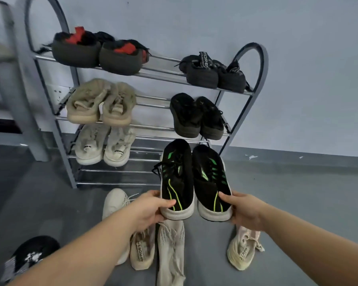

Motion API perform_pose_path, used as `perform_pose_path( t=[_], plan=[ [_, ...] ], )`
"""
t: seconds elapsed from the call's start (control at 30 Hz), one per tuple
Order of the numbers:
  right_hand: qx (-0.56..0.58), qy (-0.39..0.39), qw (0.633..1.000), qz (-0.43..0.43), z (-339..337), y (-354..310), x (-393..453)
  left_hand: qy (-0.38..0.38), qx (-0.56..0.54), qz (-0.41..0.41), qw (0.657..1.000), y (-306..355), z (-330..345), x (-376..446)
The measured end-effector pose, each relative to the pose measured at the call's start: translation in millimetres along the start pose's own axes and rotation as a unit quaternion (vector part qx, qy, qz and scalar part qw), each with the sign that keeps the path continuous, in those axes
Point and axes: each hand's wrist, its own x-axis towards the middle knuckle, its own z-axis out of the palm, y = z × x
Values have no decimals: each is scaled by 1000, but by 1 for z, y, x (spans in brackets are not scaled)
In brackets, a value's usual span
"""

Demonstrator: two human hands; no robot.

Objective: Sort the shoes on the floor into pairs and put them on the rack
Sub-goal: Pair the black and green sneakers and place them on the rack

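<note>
Nearest me, the floor [298,203] holds the unsorted shoes: a black one with white print [29,256] at lower left, cut off by the frame edge, so I can't read its model. Four pale shoes lie under my arms: a white one [114,201] partly behind my left forearm, a beige one [143,250], a long knit one [171,252] running out of frame at the bottom, and a cream one [243,250] set apart to the right. Which of these match is hard to judge from here; possibly the beige and cream, since both carry heel lettering.

My left hand [151,209] grips the heel of the left green-striped shoe [177,178], thumb curled over the top. My right hand [242,211] grips the heel of its mate [211,180] the same way. I hold them side by side, toes forward, soles down, so the pair can slide onto a shelf together as one unit. They hang in the air in front of the rack's lower right, not yet resting on any bar.

The rack [262,65] beyond has five pairs already shelved heels-out: two on top, two on the second shelf, one white pair [103,145] on the third at left. The open space to the right of that pair looks like my target. The held shoes hide that spot, and the lowest bars look empty.
</note>
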Motion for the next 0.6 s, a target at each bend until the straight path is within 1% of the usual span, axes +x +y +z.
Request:
perform_pose_path(
  t=[0.13, 0.3, 0.4, 0.6],
  plan=[
    [23, -15, 1000, -3, 20, -11, 30, 18, -6, -6, 1000, 16, -16, 16],
    [69, -29, 997, -21, 30, -16, 69, 47, 16, 5, 999, 37, -32, 42],
    [85, -28, 996, -24, 27, -19, 90, 53, 26, 6, 998, 54, -28, 60],
    [117, -6, 992, -34, 15, -38, 138, 47, 21, -20, 999, 76, -12, 102]
  ],
)
